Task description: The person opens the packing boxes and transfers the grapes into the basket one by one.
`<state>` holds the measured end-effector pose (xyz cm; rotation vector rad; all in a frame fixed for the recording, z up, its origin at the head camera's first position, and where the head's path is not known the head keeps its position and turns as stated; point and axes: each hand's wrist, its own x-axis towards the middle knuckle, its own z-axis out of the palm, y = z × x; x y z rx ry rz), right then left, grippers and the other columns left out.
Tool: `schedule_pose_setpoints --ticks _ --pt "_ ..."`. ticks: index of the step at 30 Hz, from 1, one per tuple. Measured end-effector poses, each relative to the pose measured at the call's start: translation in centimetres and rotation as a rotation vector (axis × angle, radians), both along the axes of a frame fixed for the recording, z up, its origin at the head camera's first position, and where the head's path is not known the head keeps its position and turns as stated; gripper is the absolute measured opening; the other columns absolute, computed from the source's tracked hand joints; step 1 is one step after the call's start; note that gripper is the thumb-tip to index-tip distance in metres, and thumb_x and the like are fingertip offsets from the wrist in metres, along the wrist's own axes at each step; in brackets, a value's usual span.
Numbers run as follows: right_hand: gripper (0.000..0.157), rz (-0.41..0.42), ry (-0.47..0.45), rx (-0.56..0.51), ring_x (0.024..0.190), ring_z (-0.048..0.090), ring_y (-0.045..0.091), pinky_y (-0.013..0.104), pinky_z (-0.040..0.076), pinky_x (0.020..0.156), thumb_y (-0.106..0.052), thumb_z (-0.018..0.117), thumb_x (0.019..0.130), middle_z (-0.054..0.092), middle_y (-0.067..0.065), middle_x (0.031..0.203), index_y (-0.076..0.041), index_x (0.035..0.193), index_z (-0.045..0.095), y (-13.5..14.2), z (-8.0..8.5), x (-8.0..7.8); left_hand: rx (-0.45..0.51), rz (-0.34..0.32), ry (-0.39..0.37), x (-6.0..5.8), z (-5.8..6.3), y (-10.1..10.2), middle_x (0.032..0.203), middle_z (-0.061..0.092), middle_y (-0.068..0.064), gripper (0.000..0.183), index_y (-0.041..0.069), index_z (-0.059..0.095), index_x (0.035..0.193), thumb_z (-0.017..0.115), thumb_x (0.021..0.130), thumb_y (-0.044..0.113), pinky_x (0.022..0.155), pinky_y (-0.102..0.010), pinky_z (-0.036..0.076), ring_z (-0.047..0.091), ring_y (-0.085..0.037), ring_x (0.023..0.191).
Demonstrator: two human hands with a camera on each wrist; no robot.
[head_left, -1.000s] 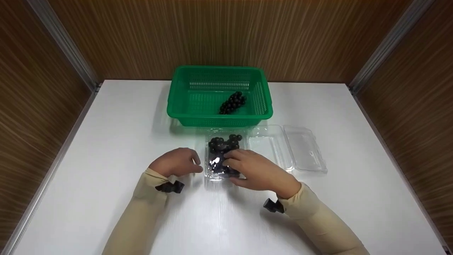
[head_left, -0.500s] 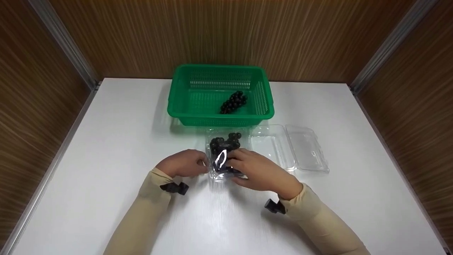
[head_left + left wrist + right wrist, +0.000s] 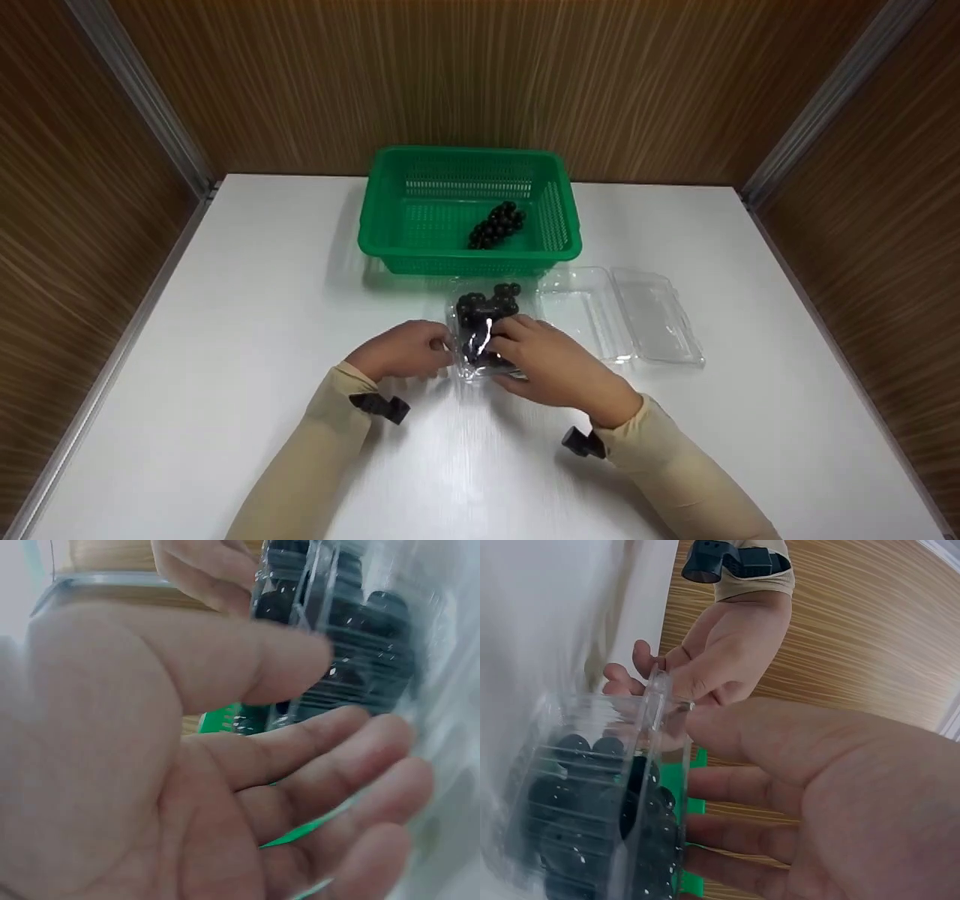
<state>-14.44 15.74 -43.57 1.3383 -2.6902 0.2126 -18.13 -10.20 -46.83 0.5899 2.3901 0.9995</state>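
Observation:
A clear plastic clamshell box (image 3: 466, 369) with dark grapes (image 3: 486, 306) inside lies in front of the basket, its lid down over the fruit. My right hand (image 3: 559, 367) rests its fingertips on the top of this box from the right, fingers fairly straight in the right wrist view. At the box's left edge my left hand (image 3: 405, 349) touches the rim area, thumb and fingers loosely bent and apart in the left wrist view. Its exact contact with the rim is partly hidden. Shiny reflections hide some of the grapes under the lid.
A green plastic basket (image 3: 471, 264) stands at the back, with one bunch of dark grapes (image 3: 498, 225) in it. A second clear clamshell (image 3: 660, 319) lies opened out to the right of the filled one. Wood-grain walls (image 3: 480, 75) enclose the white table (image 3: 247, 300).
My left hand has moved right to the box's left edge. The filled box has shifted slightly to the right and its lid reflection has changed. My right hand stays on top.

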Motion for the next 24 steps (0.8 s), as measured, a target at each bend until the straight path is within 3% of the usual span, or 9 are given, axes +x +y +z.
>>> schedule_pose_setpoints --ticks 5,11,18,24 --pt "0.026 -0.028 0.047 -0.051 0.114 0.059 0.027 0.045 0.05 0.102 -0.027 0.078 0.091 0.064 0.006 0.119 -0.012 0.111 0.07 -0.8 -0.5 -0.1 0.174 0.076 -0.175 -0.9 -1.2 0.0 0.083 0.07 -0.004 0.016 0.007 0.07 0.097 0.064 0.098 0.022 0.062 -0.032 0.052 0.064 -0.018 0.073" --pt "0.014 0.027 0.088 -0.094 0.119 0.059 0.026 0.044 0.047 0.105 -0.022 0.078 0.09 0.064 0.006 0.123 -0.014 0.096 0.069 -2.0 -1.2 0.3 0.253 0.132 -0.348 -1.2 -1.8 0.1 0.085 0.073 -0.006 0.024 0.003 0.072 0.099 0.066 0.099 0.026 0.065 -0.028 0.053 0.067 -0.016 0.075" --pt "0.019 -0.035 0.133 -0.068 0.116 0.058 0.025 0.045 0.045 0.107 -0.028 0.079 0.09 0.064 0.003 0.119 -0.014 0.1 0.071 -2.9 -1.8 0.4 0.313 0.129 -0.396 -1.2 -2.3 0.2 0.086 0.072 -0.006 0.023 0.003 0.072 0.103 0.061 0.101 0.024 0.065 -0.028 0.055 0.068 -0.016 0.073" --pt "0.021 -0.122 0.161 -0.106 0.108 0.059 0.028 0.048 0.043 0.109 -0.031 0.079 0.09 0.064 0.005 0.108 -0.013 0.088 0.068 -3.1 -1.9 0.2 0.331 0.113 -0.405 -1.3 -2.2 0.4 0.087 0.071 -0.006 0.025 0.003 0.071 0.104 0.061 0.103 0.026 0.064 -0.028 0.054 0.067 -0.017 0.074"
